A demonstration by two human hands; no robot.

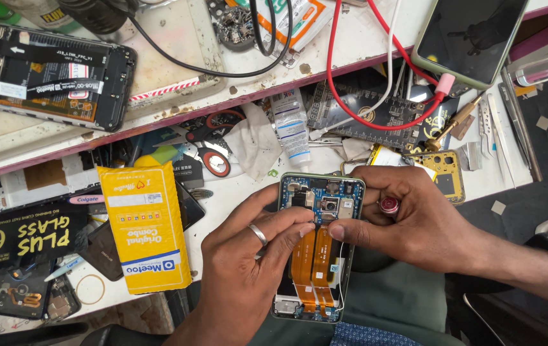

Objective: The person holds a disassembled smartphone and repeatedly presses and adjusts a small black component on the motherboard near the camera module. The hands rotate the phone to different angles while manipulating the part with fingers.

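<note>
Both hands met over the opened phone (pixel 320 247), its long axis running toward the person: left hand (pixel 248 256) and right hand (pixel 415 218) fingertips pinched together at the orange flex cables (pixel 314 263).

The opened phone (pixel 320 247) lies between both hands, right of the flat packet (pixel 142 227), before the shelf (pixel 178 112).

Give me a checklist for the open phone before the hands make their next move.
1. Phone back cover off, boards exposed: ok.
2. Left hand fingertips on the phone's middle: ok.
3. Right hand steadying the phone's right edge: ok.
4. Orange flex cables lying flat, untorn: ok.
5. Connector under the fingertips seated: cannot tell, hidden.
6. Tweezers within reach on the bench: ok.
</note>
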